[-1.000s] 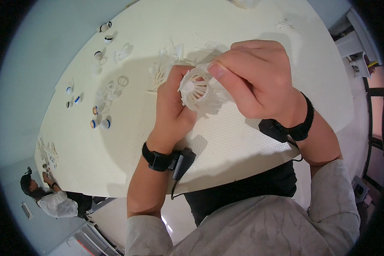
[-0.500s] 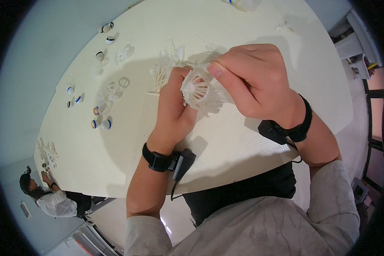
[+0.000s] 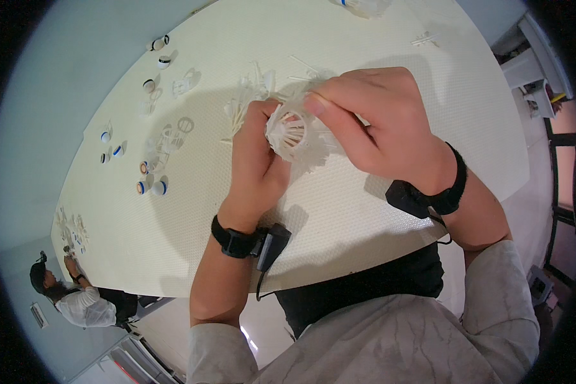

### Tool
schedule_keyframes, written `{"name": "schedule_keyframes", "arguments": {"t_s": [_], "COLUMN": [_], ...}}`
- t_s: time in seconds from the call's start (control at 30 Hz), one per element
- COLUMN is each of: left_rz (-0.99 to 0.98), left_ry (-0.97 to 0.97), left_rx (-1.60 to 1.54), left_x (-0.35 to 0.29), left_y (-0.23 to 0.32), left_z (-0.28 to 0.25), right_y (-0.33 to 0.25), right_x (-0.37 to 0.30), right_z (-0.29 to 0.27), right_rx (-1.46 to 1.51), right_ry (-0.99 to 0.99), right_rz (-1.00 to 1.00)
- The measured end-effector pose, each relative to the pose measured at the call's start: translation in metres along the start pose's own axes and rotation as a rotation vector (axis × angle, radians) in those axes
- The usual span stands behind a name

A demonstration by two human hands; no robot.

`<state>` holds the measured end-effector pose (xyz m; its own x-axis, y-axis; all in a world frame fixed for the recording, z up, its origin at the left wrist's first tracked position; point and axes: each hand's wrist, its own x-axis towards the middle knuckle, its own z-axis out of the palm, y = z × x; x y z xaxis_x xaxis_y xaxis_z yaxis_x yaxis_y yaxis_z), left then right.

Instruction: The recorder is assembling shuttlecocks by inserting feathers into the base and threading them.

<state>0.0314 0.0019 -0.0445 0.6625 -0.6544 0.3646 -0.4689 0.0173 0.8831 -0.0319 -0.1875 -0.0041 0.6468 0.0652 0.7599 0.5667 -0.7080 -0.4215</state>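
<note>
A clear, cup-like plastic piece with several thin white sticks inside is held in my left hand. Its fingers wrap round the far side and are partly hidden behind it. At the upper right of this cup, my right hand is closed in a pinch of thumb and forefinger. Whatever lies between those fingertips is too small to make out. Just beyond both hands, a loose heap of thin white sticks and clear bits lies on the white table.
Small white round pieces with blue or dark bands and clear plastic parts are scattered at the left. Far right lies a small bunch of white sticks; a clear bag is at the far edge. Another person sits at lower left.
My left hand and the cup have shifted slightly left, and the cup has turned a little. My right fingertips have moved slightly left along with it, still pinched.
</note>
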Motion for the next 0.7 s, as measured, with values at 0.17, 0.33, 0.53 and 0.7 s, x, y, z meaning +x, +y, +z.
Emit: {"name": "schedule_keyframes", "arguments": {"t_s": [0.17, 0.33, 0.53, 0.7], "left_rz": [-0.038, 0.008, -0.012, 0.027], "left_ry": [0.009, 0.069, 0.036, 0.056], "left_rx": [0.084, 0.3, 0.498, 0.561], "left_x": [-0.003, 0.0, 0.003, 0.004], "left_y": [-0.005, -0.008, 0.002, 0.005], "left_z": [-0.005, -0.002, 0.001, 0.002], "right_y": [-0.003, 0.0, -0.003, -0.006], "right_x": [0.009, 0.01, 0.003, 0.005], "right_z": [-0.01, -0.01, 0.0, -0.003], "right_rx": [0.06, 0.113, 0.135, 0.182], "right_ry": [-0.195, -0.24, -0.189, -0.211], "right_rz": [0.296, 0.328, 0.322, 0.375]}}
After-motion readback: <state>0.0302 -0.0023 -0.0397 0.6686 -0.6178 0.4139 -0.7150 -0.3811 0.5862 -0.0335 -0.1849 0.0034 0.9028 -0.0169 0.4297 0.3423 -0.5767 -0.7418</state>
